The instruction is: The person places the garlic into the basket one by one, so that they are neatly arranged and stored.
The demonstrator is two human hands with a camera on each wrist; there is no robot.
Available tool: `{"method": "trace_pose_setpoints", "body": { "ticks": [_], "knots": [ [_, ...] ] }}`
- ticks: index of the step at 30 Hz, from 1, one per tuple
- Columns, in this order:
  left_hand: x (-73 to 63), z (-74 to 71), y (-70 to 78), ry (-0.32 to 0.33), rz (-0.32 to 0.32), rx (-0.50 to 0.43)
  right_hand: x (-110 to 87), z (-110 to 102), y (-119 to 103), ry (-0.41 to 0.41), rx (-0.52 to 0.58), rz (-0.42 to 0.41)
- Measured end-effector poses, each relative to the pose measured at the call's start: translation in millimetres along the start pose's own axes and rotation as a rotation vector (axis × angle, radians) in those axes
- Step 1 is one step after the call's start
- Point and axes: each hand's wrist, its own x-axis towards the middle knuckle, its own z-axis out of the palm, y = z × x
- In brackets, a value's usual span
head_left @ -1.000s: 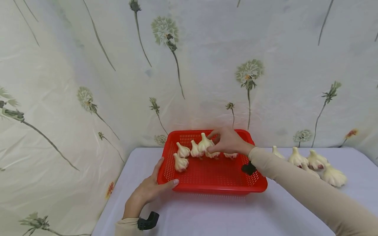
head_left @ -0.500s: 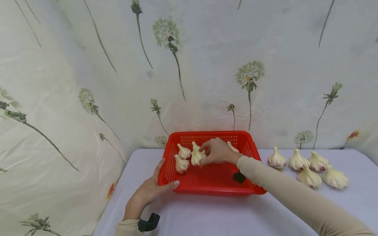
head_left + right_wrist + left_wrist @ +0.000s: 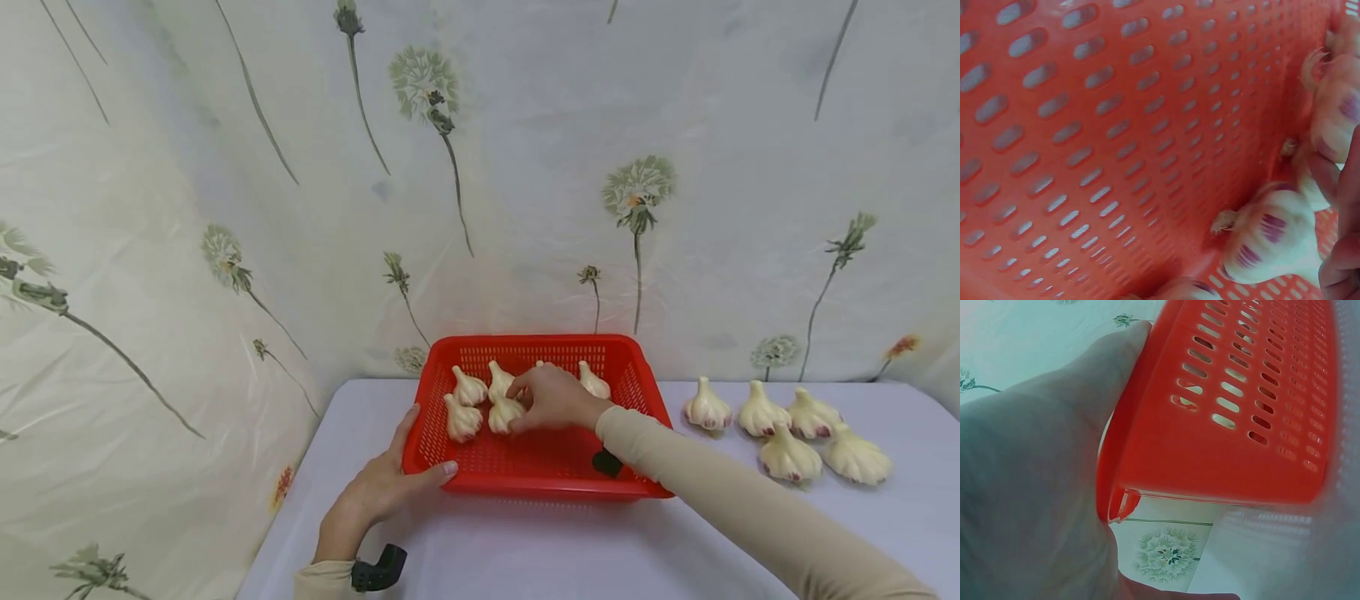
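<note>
**Right hand pinches a garlic bulb inside a red plastic basket**

With the basket's middle as the clock's centre, the pinched bulb sits towards ten o'clock, between thumb and fingers. The left hand grips the basket's corner at eight o'clock, thumb over the near rim. Two more bulbs stand at nine and ten, another at eleven, and one towards one; a further stem tip shows behind the right hand. Outside, at three o'clock, five bulbs cluster on the white-covered table.
</note>
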Motion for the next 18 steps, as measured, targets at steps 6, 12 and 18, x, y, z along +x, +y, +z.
{"method": "trace_pose_setpoints", "body": {
  "ticks": [6, 12, 18],
  "knots": [
    [0.8, 0.2, -0.4, -0.001, 0.015, 0.011, -1.7, 1.2, 2.6, -0.032, -0.014, -0.023],
    [0.2, 0.2, -0.5, -0.006, 0.006, 0.014, -4.0, 1.1, 3.7, -0.054, 0.02, -0.011],
    [0.6, 0.4, -0.9, -0.004, -0.005, 0.024, -2.5, 1.0, 4.2, -0.049, 0.015, -0.026]
  ]
}}
